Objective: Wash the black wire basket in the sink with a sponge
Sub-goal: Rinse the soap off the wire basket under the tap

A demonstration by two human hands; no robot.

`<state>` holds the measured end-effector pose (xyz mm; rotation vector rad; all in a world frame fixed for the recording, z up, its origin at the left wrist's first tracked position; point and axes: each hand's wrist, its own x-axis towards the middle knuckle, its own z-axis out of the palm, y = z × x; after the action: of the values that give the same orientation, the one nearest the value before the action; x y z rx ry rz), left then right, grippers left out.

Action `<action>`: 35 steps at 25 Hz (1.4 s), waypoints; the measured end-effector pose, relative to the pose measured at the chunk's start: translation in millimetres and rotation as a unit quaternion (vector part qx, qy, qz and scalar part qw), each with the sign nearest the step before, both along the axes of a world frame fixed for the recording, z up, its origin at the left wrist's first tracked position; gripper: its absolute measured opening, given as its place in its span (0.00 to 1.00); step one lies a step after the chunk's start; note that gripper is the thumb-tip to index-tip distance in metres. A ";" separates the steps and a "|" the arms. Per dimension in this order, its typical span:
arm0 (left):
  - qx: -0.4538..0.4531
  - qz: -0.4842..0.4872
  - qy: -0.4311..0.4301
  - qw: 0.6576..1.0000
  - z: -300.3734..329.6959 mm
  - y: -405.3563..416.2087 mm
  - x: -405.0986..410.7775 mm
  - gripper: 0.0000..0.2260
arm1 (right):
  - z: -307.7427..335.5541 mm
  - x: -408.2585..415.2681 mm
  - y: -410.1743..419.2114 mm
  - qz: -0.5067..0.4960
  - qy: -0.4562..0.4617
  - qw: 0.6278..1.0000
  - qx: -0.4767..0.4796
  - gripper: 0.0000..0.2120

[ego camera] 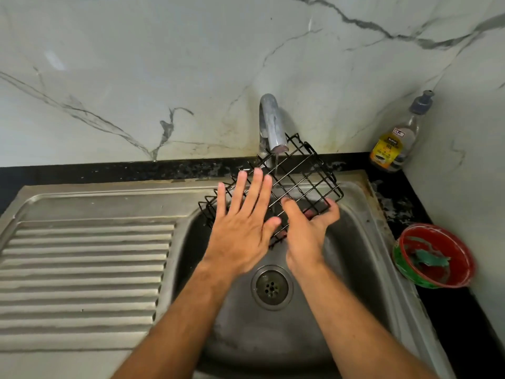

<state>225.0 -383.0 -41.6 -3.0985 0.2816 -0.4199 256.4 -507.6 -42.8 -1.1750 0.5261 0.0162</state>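
Observation:
The black wire basket (pixel 303 176) is held tilted above the steel sink (pixel 363 242), under the tap (pixel 270 124), from which a thin stream of water runs onto it. My right hand (pixel 308 231) grips the basket's near right edge, thumb on top and fingers curled beneath. My left hand (pixel 243 222) lies flat with straight, spread fingers against the basket's left part. A green sponge (pixel 429 259) sits in a red bowl (pixel 461 258) on the counter to the right, away from both hands.
A ribbed steel draining board (pixel 82 269) lies to the left of the basin. The drain (pixel 272 287) is below the hands. A dish-soap bottle (pixel 396 140) stands in the back right corner on the black counter. A marble wall rises behind.

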 end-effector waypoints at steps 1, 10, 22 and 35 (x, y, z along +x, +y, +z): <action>-0.022 0.038 -0.011 0.999 7.9 -6.4 8.0 0.30 | 0.4 -0.3 6.6 -0.006 -0.006 1.000 0.015 0.37; 0.124 -0.178 -0.004 0.976 24.1 -2.9 25.3 0.31 | 18.0 19.5 -15.5 -0.118 0.043 0.985 0.120 0.28; -0.010 0.008 0.015 1.000 52.9 -6.2 48.9 0.30 | 16.6 17.0 -2.5 -0.106 0.049 0.981 0.157 0.31; -0.118 0.082 0.075 0.987 48.8 -11.1 28.0 0.48 | 7.5 -5.3 -4.5 -0.040 0.068 0.997 0.028 0.34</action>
<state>252.9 -394.2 7.3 -3.3569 -0.0270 -0.2321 251.1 -512.1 -35.3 -1.1029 0.6879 0.0421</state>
